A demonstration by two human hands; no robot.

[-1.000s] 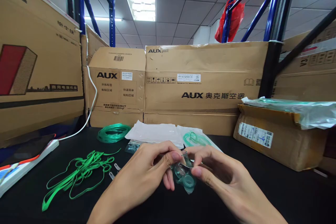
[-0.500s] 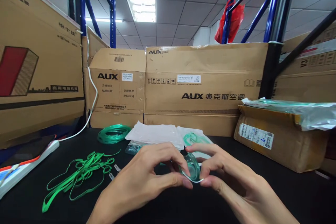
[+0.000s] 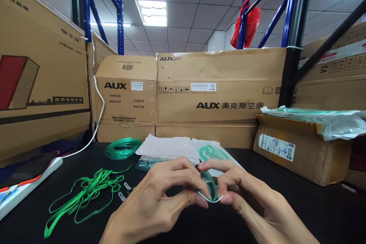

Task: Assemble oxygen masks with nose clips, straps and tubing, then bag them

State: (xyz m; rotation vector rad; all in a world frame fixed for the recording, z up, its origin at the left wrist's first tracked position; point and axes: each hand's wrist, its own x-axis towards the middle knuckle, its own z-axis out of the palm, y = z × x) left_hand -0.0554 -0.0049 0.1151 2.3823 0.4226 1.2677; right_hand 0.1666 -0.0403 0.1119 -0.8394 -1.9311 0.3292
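Note:
Between my hands is a small green see-through face mask [image 3: 212, 187], apparently an oxygen mask, mostly covered by my fingers. A thin, curved metal strip [image 3: 212, 200] runs along its near edge. My left hand [image 3: 168, 192] is closed, its thumb and fingers pinching the mask and the strip's left end. On the other side my right hand [image 3: 247, 190] pinches the strip's right end, with the index finger reaching over the top of the mask. Left of my left hand lie small metal strips [image 3: 122, 196] and a tangled bundle of green elastic straps [image 3: 93, 194].
Behind the hands lie coiled green tubing [image 3: 122, 148], white paper packets [image 3: 166, 146] and a thinner green tube coil [image 3: 213, 153]. An opened carton [image 3: 303, 152] stands at right, plastic bags on top. A white power strip [image 3: 31, 187] is at left; large cardboard boxes [image 3: 220, 118] wall the back.
The mask has tilted slightly between my fingers, and both hands keep their pinch. The whole view has shifted a little.

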